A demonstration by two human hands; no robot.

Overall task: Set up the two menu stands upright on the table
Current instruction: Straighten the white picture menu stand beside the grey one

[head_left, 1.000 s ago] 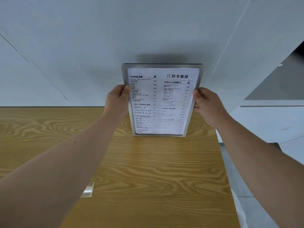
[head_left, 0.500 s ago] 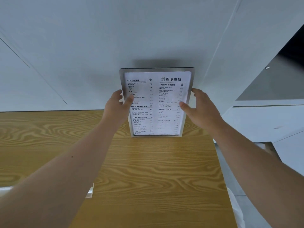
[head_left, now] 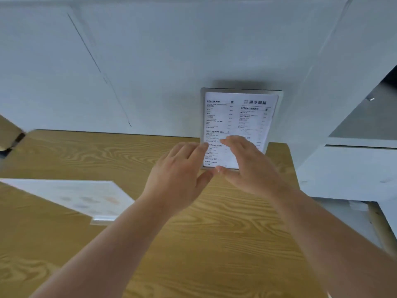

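The fingers (head_left: 189, 150) of the left hand (head_left: 178, 177) are straight and close together, spread flat with nothing gripped, and the fingers (head_left: 234, 141) of the right hand (head_left: 249, 168) are likewise extended and loose, holding nothing. Both hands hover palm-down above the wooden table (head_left: 204, 244), their thumbs nearly meeting in front of the lower edge of the upright menu stand (head_left: 239, 117). Whether any fingertip actually touches the stand's face cannot be told; the hands are motion-blurred.

Nearest the camera, two bare forearms reach in from the bottom corners over the wood-grain tabletop. To the left, the second menu stand (head_left: 71, 197) lies flat on the table, its clear base (head_left: 103, 219) at its near right corner and its printed sheet showing only faint, blurred coloured marks.

Beyond the hands, the upright menu stand rests on the table's far edge near the right corner, against the white wall (head_left: 171, 61). Its grey frame surrounds a white page with black print; the headings "COFFEE", "SPECIAL" and "FRUIT DRINKS" are legible, and the right hand covers part of the lower page.

To the right, past the table's edge, a white ledge (head_left: 354, 168) sits beside it. At the far left edge, a brown object (head_left: 8, 134) shows only partly.
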